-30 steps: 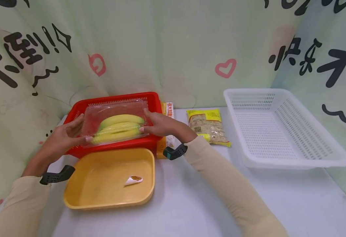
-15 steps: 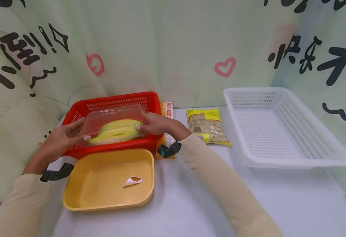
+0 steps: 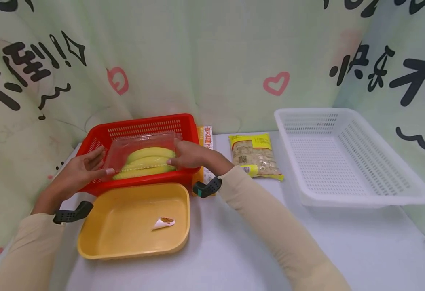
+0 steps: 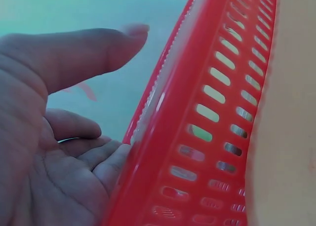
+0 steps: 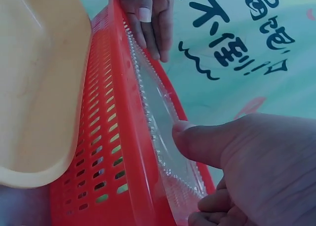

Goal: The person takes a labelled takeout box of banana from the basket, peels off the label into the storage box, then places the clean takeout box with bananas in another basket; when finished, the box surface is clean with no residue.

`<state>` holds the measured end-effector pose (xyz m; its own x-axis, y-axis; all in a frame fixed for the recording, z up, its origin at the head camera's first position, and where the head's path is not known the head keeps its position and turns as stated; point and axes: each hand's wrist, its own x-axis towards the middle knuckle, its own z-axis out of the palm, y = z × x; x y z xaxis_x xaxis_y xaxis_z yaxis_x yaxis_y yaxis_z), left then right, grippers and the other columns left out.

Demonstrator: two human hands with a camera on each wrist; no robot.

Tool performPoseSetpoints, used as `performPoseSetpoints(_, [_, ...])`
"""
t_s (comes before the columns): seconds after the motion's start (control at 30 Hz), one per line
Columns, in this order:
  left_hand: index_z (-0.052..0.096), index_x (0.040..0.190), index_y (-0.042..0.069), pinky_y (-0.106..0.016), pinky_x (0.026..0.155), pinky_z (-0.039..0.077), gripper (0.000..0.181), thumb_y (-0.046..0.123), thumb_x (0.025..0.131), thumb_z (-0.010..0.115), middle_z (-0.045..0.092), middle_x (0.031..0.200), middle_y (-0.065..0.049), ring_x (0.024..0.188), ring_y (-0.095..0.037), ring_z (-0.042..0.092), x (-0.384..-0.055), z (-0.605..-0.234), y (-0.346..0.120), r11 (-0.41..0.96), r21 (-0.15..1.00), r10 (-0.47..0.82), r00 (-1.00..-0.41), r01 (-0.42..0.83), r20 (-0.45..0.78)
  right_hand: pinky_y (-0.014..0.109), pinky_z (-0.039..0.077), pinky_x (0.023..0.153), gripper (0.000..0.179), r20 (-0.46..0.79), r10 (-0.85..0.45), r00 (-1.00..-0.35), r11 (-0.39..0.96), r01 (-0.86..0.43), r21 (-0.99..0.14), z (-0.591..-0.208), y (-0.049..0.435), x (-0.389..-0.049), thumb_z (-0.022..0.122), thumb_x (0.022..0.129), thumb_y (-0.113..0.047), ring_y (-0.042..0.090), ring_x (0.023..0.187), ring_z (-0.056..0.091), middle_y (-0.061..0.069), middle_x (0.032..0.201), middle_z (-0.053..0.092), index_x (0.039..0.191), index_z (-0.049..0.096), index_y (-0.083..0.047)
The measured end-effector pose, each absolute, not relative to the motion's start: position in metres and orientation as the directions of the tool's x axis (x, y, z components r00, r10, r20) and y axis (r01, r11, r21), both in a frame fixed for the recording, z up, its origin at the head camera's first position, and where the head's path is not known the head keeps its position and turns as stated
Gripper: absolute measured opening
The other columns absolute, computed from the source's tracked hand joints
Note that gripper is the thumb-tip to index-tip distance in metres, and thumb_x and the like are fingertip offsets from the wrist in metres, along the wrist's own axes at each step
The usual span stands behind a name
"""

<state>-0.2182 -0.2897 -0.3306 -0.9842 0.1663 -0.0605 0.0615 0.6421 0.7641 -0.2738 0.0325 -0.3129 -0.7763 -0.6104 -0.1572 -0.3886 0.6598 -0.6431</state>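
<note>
A clear plastic box (image 3: 139, 144) with several yellow bananas (image 3: 148, 162) inside sits in the red basket (image 3: 143, 122). My left hand (image 3: 75, 174) is at the box's left end, over the basket rim. In the left wrist view its thumb stands away from the fingers, with nothing between them. My right hand (image 3: 197, 155) is at the box's right end. The right wrist view shows the right thumb (image 5: 207, 139) stretched over the lid's edge and the fingers (image 5: 217, 204) loosely bent near its corner; contact there is hard to judge.
A yellow tub (image 3: 125, 226) holding a small white-and-brown piece (image 3: 163, 222) stands in front of the red basket. A yellow-orange packet (image 3: 208, 139) lies beside the basket. Further right are a bag of oats-like flakes (image 3: 254, 155) and a large white basket (image 3: 354, 161). A printed curtain hangs behind.
The banana box has gone down from above the red basket's rim into the basket. Both hands have lowered slightly with it, and the left thumb stands apart from the box.
</note>
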Motion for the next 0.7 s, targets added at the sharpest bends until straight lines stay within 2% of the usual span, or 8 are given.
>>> performPoseSetpoints(0.07, [0.006,0.156,0.01,-0.044,0.084,0.05,0.1,0.035,0.087,0.073,0.016,0.159,-0.017,0.138,-0.044,0.03,-0.218,-0.331,-0.289,0.642,0.763,0.167,-0.985,0.072,-0.048,0.022,0.053,0.062,0.085,-0.14,-0.605,-0.784,0.655,-0.39,-0.647,-0.314,0.034,-0.273,0.064,0.095,-0.027,0.016,0.057,0.05,0.009,0.075,0.058,0.156,0.01,-0.003])
performPoseSetpoints(0.27, [0.007,0.156,0.01,-0.047,0.084,0.049,0.097,0.033,0.088,0.073,0.014,0.159,-0.017,0.138,-0.044,0.027,-0.218,-0.33,-0.286,0.654,0.749,0.176,-0.984,0.104,-0.017,0.023,0.056,0.067,0.07,-0.071,-0.605,-0.793,0.591,-0.387,-0.708,-0.314,0.04,-0.272,0.064,0.095,-0.022,0.019,0.073,0.061,0.009,0.103,0.063,0.153,0.027,-0.008])
performPoseSetpoints(0.33, [0.007,0.156,0.011,-0.049,0.084,0.05,0.098,0.033,0.088,0.073,0.014,0.159,-0.017,0.138,-0.045,0.028,-0.219,-0.33,-0.283,0.659,0.743,0.181,-0.983,0.113,-0.011,0.023,0.056,0.068,0.068,-0.065,-0.599,-0.798,0.593,-0.387,-0.706,-0.312,0.045,-0.274,0.064,0.095,-0.021,0.02,0.073,0.06,0.01,0.105,0.063,0.152,0.029,-0.007])
performPoseSetpoints(0.4, [0.007,0.157,0.013,-0.05,0.083,0.05,0.098,0.033,0.088,0.073,0.015,0.159,-0.017,0.138,-0.045,0.028,-0.221,-0.33,-0.28,0.66,0.741,0.188,-0.982,0.126,0.0,0.024,0.056,0.069,0.072,-0.067,-0.576,-0.815,0.61,-0.374,-0.698,-0.311,0.051,-0.276,0.064,0.095,-0.021,0.021,0.072,0.06,0.011,0.108,0.064,0.154,0.026,-0.005])
performPoseSetpoints(0.5, [0.008,0.157,0.014,-0.051,0.083,0.051,0.099,0.035,0.086,0.074,0.018,0.158,-0.018,0.137,-0.045,0.03,-0.221,-0.33,-0.275,0.662,0.735,0.195,-0.981,0.147,0.021,0.025,0.056,0.072,0.077,-0.076,-0.519,-0.851,0.645,-0.331,-0.689,-0.31,0.064,-0.278,0.064,0.095,-0.022,0.018,0.079,0.064,0.009,0.123,0.061,0.156,0.019,-0.007])
performPoseSetpoints(0.6, [0.01,0.157,0.013,-0.051,0.084,0.05,0.099,0.037,0.086,0.074,0.023,0.156,-0.02,0.135,-0.046,0.033,-0.221,-0.33,-0.271,0.668,0.724,0.199,-0.979,0.172,0.05,0.027,0.057,0.076,0.076,-0.064,-0.484,-0.873,0.659,-0.315,-0.683,-0.312,0.077,-0.281,0.063,0.095,-0.024,0.017,0.094,0.066,0.007,0.134,0.056,0.156,0.02,-0.012])
performPoseSetpoints(0.7, [0.011,0.157,0.012,-0.051,0.086,0.049,0.098,0.038,0.086,0.074,0.025,0.156,-0.019,0.135,-0.045,0.034,-0.222,-0.329,-0.266,0.679,0.709,0.202,-0.977,0.188,0.066,0.033,0.055,0.085,0.074,-0.044,-0.459,-0.887,0.684,-0.321,-0.655,-0.314,0.09,-0.282,0.062,0.095,-0.025,0.02,0.113,0.06,0.006,0.141,0.052,0.156,0.023,-0.013])
